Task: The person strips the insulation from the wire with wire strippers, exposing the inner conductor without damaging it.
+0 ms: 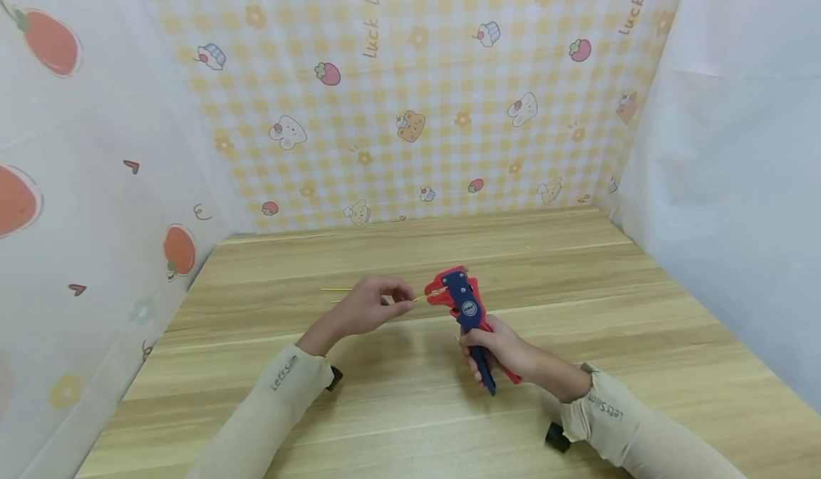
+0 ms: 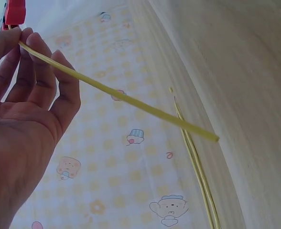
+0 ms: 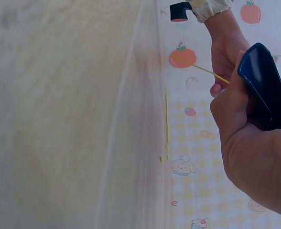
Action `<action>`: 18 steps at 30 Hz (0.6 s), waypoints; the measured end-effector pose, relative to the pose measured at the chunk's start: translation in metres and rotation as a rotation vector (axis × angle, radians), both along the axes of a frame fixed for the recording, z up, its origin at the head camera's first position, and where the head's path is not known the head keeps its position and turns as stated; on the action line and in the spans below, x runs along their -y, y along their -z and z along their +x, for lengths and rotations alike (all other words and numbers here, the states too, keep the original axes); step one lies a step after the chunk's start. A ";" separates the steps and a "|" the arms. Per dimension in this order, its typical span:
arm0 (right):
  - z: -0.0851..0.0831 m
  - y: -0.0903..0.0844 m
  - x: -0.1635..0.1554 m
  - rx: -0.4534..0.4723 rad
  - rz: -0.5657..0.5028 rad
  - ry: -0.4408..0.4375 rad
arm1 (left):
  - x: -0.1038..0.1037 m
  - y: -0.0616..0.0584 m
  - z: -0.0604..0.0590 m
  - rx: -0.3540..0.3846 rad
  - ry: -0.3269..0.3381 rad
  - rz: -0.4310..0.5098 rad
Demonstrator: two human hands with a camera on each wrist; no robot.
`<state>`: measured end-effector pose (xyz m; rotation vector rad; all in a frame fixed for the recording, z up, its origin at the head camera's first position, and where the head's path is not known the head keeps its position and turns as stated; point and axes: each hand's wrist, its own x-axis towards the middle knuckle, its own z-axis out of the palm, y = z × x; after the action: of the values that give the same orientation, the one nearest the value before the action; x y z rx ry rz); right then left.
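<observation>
My left hand (image 1: pixel 377 305) pinches a thin yellow wire (image 2: pixel 131 101) between thumb and fingertips. One end of this wire reaches the red nose of a wire stripper (image 1: pixel 465 295), and the other sticks out past the palm in the left wrist view. Around the stripper's blue and red handles my right hand (image 1: pixel 507 348) is wrapped, holding the tool tilted above the table. From the right wrist, a dark blue handle (image 3: pixel 264 78) shows in the grip; the stripper's head is hidden there.
More yellow wires (image 2: pixel 198 171) lie on the wooden table (image 1: pixel 398 422) behind the left hand. A tiny yellow scrap (image 2: pixel 171 89) sits near their ends. A checked cloth (image 1: pixel 410 80) hangs along the back, with white sheets at both sides.
</observation>
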<state>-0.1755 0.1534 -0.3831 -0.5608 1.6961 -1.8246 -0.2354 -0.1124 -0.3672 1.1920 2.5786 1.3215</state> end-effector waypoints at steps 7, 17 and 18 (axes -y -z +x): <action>0.000 0.000 0.000 0.014 -0.022 -0.011 | -0.002 0.000 0.000 -0.013 -0.035 0.028; -0.001 0.001 -0.001 0.017 -0.059 -0.049 | -0.005 0.000 0.003 0.146 -0.071 0.087; -0.001 0.001 -0.001 0.015 -0.061 -0.050 | -0.006 -0.001 0.004 0.157 -0.074 0.088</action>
<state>-0.1767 0.1544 -0.3840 -0.6077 1.6072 -1.8457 -0.2315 -0.1064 -0.3666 0.9689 2.5004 1.4927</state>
